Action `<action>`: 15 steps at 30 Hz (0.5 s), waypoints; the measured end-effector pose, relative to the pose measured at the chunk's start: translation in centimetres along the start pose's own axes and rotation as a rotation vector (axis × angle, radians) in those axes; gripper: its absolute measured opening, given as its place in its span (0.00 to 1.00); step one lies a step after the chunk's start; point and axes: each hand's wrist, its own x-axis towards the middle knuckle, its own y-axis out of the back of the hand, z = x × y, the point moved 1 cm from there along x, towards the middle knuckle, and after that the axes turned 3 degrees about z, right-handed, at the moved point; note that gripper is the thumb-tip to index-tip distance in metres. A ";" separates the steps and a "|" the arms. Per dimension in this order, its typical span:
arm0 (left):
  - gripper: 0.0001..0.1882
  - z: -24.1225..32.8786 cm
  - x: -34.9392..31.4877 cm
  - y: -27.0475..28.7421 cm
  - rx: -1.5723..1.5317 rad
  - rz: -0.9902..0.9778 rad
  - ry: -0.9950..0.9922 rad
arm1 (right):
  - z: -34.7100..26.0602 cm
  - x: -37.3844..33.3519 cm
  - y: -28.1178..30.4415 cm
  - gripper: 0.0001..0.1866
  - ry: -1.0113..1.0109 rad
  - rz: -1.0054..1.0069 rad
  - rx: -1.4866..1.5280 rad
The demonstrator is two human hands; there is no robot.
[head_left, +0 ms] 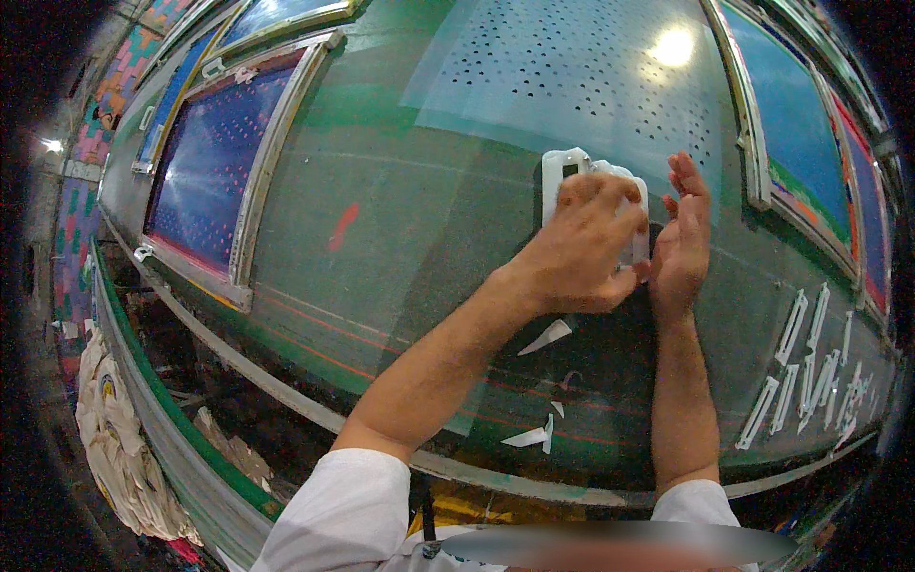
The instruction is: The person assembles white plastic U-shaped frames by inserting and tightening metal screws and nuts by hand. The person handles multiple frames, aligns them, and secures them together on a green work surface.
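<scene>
Green table [410,219], seen from above, fills most of the view and carries the work. Over its far middle lies a clear sheet [572,105] dotted with dark spots. Framed panels flank it: a blue one [214,176] at left, another [796,133] at far right. Beyond the table's edge, at near left, a cream cloth [119,439] hangs in folds.

Right of centre, both hands meet at one white plastic piece [552,191], which rests on the table just nearer than the spotted sheet. The left hand [586,248] covers much of it, fingers curled over the top; whether they clamp it cannot be told. The right hand [681,253] stands upright at its right side, fingers extended and mostly together, closed on nothing visible; contact with the piece is unclear.

At near right lie pale narrow strips [794,327] in rough rows, apparently a portion already laid out. Smallest, nearer than the hands, are loose white scraps [548,336], not gathered. Handling of the piece appears under way and unfinished; how much remains is not shown.
</scene>
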 end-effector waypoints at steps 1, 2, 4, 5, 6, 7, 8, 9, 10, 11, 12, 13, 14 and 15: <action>0.26 0.3 -0.1 -0.2 0.006 -0.062 -0.013 | 0.0 0.1 0.2 0.28 0.018 0.015 0.038; 0.27 0.7 -0.4 -0.3 0.006 -0.125 -0.033 | 0.0 0.2 0.4 0.28 0.039 0.036 0.071; 0.27 1.0 -0.4 -0.8 0.054 -0.203 -0.053 | 0.2 0.6 1.1 0.27 0.031 0.090 0.135; 0.26 1.0 -0.5 -0.8 0.099 -0.220 -0.049 | 0.3 0.7 1.4 0.26 -0.003 0.124 0.167; 0.26 1.0 -0.4 -0.8 0.130 -0.229 -0.040 | 0.5 0.9 1.8 0.25 -0.044 0.161 0.208; 0.27 0.9 -0.3 -0.7 0.104 -0.232 -0.042 | 0.7 1.0 1.9 0.25 -0.054 0.179 0.228; 0.27 0.9 -0.2 -0.6 0.086 -0.251 -0.034 | 0.9 1.0 2.0 0.25 -0.070 0.199 0.218; 0.26 0.8 -0.1 -0.4 0.076 -0.269 -0.025 | 1.0 1.1 2.0 0.25 -0.081 0.200 0.232; 0.26 0.8 0.1 -0.1 0.076 -0.278 -0.022 | 1.1 1.1 2.0 0.24 -0.092 0.193 0.266; 0.26 0.9 0.3 0.3 0.114 -0.243 -0.053 | 1.1 1.0 1.9 0.23 -0.086 0.197 0.276; 0.25 0.9 0.5 0.5 0.086 -0.254 -0.024 | 1.0 1.0 1.7 0.23 -0.089 0.192 0.228; 0.25 0.9 0.6 0.8 0.062 -0.267 -0.006 | 0.9 0.9 1.6 0.23 -0.083 0.178 0.194; 0.25 0.9 0.8 0.9 0.042 -0.306 0.021 | 0.7 0.8 1.5 0.22 -0.078 0.177 0.171; 0.23 1.1 0.8 1.2 0.039 -0.249 -0.001 | 0.5 0.7 1.4 0.22 -0.044 0.156 0.131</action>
